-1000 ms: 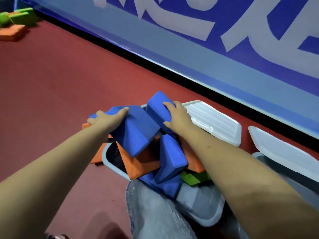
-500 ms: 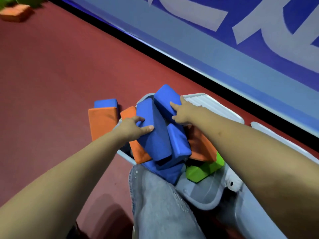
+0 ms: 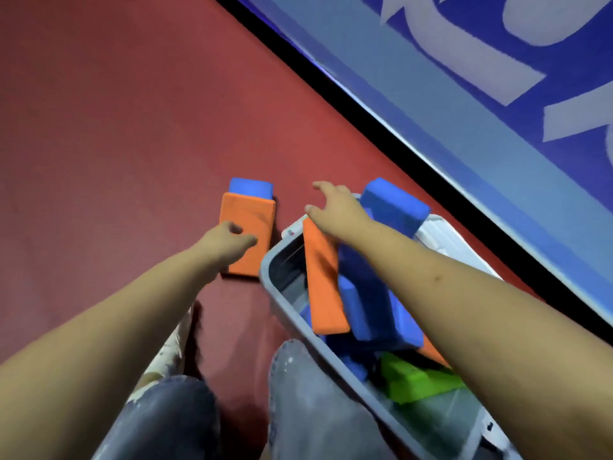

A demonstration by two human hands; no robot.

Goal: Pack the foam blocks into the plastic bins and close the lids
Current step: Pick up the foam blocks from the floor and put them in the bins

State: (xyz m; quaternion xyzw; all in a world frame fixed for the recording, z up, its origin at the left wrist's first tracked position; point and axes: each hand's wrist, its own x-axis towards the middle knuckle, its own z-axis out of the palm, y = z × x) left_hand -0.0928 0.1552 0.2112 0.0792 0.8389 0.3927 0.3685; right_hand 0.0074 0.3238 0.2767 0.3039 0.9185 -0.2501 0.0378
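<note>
1. Your plastic bin (image 3: 265, 277) stands on the red floor (image 3: 116, 127), just beside your right knee, and it is already quite full. Inside it I can see several blue blocks, a long orange block (image 3: 323, 283) leaning against the pile, and a green block (image 3: 418, 380) near the end closest to you.
2. The blocks in the bin are not lying flat. One blue block (image 3: 394, 207) stands above the far rim, so I judge the lid would not close yet.
3. The white lid (image 3: 444, 237) lies open behind the bin, on the side of the blue wall. Closing it is not done.
4. Two blocks are still outside, on the floor to the left of the bin: an orange floor block (image 3: 248, 234) and, touching its far end, a small blue floor block (image 3: 251, 187).
5. So, in my judgement, most of the packing is done. What is left is these two blocks, some pressing down of the pile, and the lid.
6. Your left hand (image 3: 229, 244) reaches forward with the arm stretched out and sits over the near part of the orange floor block. The fingers are loosely curled. I cannot tell if they already grasp it or only touch it.
7. Your right hand (image 3: 335, 204) reaches over the far corner of the bin, fingers spread and relaxed, holding nothing.
</note>
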